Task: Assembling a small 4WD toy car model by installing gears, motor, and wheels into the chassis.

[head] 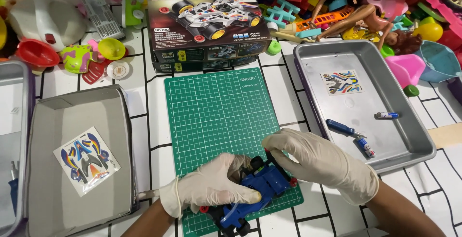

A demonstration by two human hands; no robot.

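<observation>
We see bright, even overhead light, with soft glare on the metal tray right of the green cutting mat. Shadows beside the mat are faint and short. Focus is sharp at the mat; lines bow slightly toward the frame edges.

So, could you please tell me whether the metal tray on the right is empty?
Not empty: the metal tray holds a sticker sheet, a blue screwdriver and two small batteries.

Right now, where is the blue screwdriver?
In the head view, the screwdriver lies inside the metal tray on the right, near its lower left corner, beside a small battery and just above the right hand.
</observation>
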